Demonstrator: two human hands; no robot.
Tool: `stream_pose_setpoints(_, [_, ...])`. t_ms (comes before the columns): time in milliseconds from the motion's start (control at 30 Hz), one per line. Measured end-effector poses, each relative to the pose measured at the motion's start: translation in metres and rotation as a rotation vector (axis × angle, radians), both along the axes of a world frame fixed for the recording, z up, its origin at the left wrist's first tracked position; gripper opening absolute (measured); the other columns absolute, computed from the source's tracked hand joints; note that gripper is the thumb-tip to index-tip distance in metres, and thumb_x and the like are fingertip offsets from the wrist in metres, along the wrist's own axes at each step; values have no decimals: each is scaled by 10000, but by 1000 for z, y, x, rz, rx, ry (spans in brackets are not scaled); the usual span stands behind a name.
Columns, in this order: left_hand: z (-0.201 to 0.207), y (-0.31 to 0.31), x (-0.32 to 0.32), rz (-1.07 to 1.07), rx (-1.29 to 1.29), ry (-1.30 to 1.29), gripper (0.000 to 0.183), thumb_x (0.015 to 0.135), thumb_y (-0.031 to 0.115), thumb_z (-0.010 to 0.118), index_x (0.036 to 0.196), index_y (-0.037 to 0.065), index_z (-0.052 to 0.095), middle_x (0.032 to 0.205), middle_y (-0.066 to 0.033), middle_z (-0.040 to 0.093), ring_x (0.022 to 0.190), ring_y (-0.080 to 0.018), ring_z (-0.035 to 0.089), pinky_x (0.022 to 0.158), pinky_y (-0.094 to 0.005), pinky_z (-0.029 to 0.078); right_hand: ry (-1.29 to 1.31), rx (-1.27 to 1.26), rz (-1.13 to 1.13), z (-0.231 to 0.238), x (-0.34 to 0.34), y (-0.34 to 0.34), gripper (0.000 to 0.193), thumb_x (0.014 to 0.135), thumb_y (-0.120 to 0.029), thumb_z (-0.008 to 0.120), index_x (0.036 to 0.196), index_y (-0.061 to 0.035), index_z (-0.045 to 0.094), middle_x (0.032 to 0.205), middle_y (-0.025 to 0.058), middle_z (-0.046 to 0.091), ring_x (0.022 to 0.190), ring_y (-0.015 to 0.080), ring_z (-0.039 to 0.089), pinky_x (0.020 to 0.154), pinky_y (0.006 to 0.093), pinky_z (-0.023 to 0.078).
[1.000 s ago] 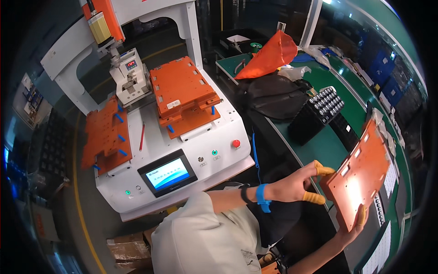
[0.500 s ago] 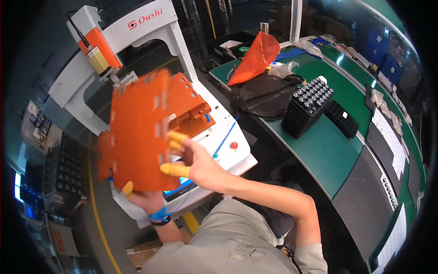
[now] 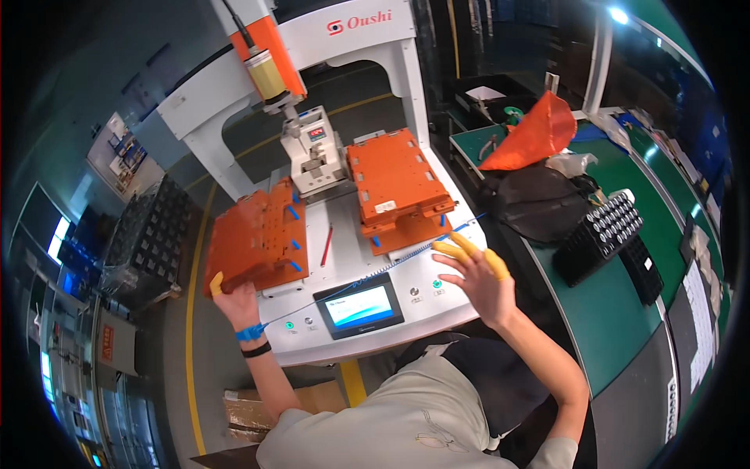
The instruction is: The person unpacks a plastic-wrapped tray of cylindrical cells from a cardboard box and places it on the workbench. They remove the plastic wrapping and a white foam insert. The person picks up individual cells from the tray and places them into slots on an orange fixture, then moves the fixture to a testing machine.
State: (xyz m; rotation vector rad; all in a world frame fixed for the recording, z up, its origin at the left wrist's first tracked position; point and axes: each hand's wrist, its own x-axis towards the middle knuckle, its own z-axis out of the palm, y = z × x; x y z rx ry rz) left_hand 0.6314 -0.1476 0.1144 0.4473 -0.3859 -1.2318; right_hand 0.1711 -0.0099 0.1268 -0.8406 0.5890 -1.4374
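My left hand (image 3: 236, 303) grips the near edge of an orange fixture plate (image 3: 242, 234), a yellow-covered digit over its corner. A blue strap and a black band circle that wrist. The plate lies tilted at the machine's left, beside blue posts (image 3: 294, 213) on an orange base (image 3: 291, 268). My right hand (image 3: 486, 283) is off the plate, above the machine's front right, fingers spread and empty, several in yellow finger cots. Just beyond it stands another orange fixture (image 3: 398, 173), its slotted top plate raised over a lower plate with blue posts.
Between the fixtures, a red stick-like tool (image 3: 326, 245) lies on the white machine bed. A screwdriver head (image 3: 269, 76) hangs over a small white feeder (image 3: 314, 152). A blue coiled cord (image 3: 383, 270) crosses above the touchscreen (image 3: 359, 307). At right, a green bench (image 3: 582, 313) holds black trays (image 3: 598, 244).
The orange plate has gone from being held up in both hands to lying lower at the left fixture. My right hand has let go and moved right. The view has shifted.
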Motion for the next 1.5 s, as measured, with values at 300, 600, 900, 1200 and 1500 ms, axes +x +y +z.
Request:
stream_pose_setpoints(300, [15, -38, -27, -40, 45, -19, 411, 892, 161, 619, 1295, 86, 599, 1331, -69, 627, 1218, -261, 589, 982, -415, 527, -25, 50, -32, -14, -11, -15, 728, 1008, -526, 373, 1531, -21, 325, 1465, 187, 483, 1291, 267, 511, 1005, 370, 436])
stream_pose_setpoints(600, [13, -47, -32, 37, 121, 4, 405, 917, 195, 605, 1307, 87, 591, 1339, -76, 624, 1211, -276, 593, 984, -419, 525, -52, 114, -39, -28, -10, -22, 700, 1012, -515, 381, 1506, -19, 359, 1448, 194, 502, 1257, 274, 538, 977, 362, 445])
stream_pose_setpoints(900, [8, -80, 6, 5, 149, -52, 412, 940, 266, 620, 1309, 85, 590, 1335, -81, 630, 1184, -274, 614, 959, -411, 541, -74, 138, -9, -42, -20, -25, 682, 1020, -499, 380, 1503, -17, 367, 1434, 198, 510, 1230, 267, 548, 962, 350, 441])
stream_pose_setpoints(1200, [20, -66, 29, -129, 335, -264, 449, 1038, 361, 511, 1433, 147, 496, 1463, -125, 470, 1384, -309, 416, 1158, -445, 383, -88, 106, 95, -53, -14, -32, 627, 1028, -479, 389, 1461, -27, 426, 1345, 175, 571, 1139, 229, 571, 934, 324, 428])
stream_pose_setpoints(1500, [10, -36, -63, 297, 286, -202, 473, 1053, 300, 489, 1514, 229, 410, 1492, -116, 320, 1423, -292, 329, 1215, -438, 259, -116, 135, 62, -65, -29, -18, 581, 1045, -433, 381, 1434, -6, 445, 1322, 176, 582, 1084, 216, 579, 910, 305, 433])
